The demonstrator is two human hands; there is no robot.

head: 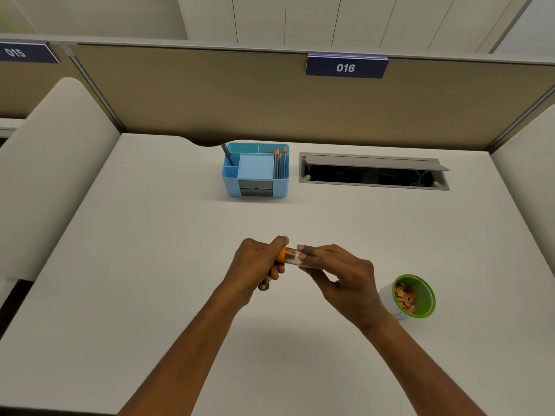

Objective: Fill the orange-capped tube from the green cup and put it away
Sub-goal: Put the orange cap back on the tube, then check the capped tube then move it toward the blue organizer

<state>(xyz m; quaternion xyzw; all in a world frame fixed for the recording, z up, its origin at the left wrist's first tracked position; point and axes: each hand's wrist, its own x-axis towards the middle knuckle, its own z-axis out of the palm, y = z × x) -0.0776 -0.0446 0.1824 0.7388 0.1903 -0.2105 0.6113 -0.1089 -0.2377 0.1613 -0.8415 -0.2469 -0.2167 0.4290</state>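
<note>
Overhead, white desk bears blue organizer; beige partition behind.

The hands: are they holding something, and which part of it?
Yes, a clear tube, held sideways above the desk. The left hand grips its orange cap; the right hand pinches the clear body.

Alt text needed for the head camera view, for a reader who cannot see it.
Over a white desk, two bare hands hold a clear plastic tube sideways: the left hand grips its orange cap, the right hand its body. A green cup of brownish bits sits right; a blue desk organiser stands behind.
</note>
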